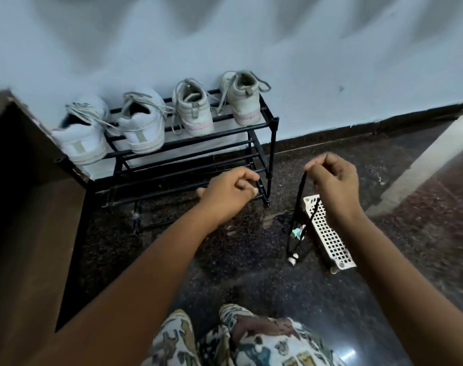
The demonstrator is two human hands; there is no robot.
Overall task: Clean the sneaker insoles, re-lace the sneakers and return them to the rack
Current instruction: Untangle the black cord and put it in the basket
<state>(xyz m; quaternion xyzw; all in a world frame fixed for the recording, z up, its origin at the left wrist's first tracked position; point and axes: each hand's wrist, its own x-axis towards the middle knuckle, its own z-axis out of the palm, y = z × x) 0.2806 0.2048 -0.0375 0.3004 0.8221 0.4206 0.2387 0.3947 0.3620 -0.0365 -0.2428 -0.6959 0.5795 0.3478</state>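
Cabinet [27, 207], brown, fills the far left, its edge close against the black rack [273, 149], which stands on the dark speckled floor [251, 273] by the wall. On the rack's top shelf sit four shoes, heels toward the viewer. The white sneakers [143, 128] are at left, one of them overhanging the shelf end, and the cream sneakers [193, 112] with pink trim are at right. Their pale laces lie loose and trail over the sides.

In front of the rack, the left hand [229, 192] hovers with its fingers curled. Nothing shows in it, and whether it pinches a strand cannot be told. To its right a dark lace [300, 196] hangs from the right hand [333, 178], which pinches it between thumb and fingertips. The lower part of the lace drops toward the floor near a small bottle [297, 231]. Just beside that, partly behind the right wrist, a white perforated tray [328, 233] lies tilted on the floor.

Handling, as judged: the dark lace is light, limp and soft, so it will swing and twist. For threading it is best gripped close to its stiffened tip, though the tips are too small to make out. The sneakers look light, with firm heels and soft collars. The outward-facing heel offers the surest hold, and trailing laces may snag on the rack bars.
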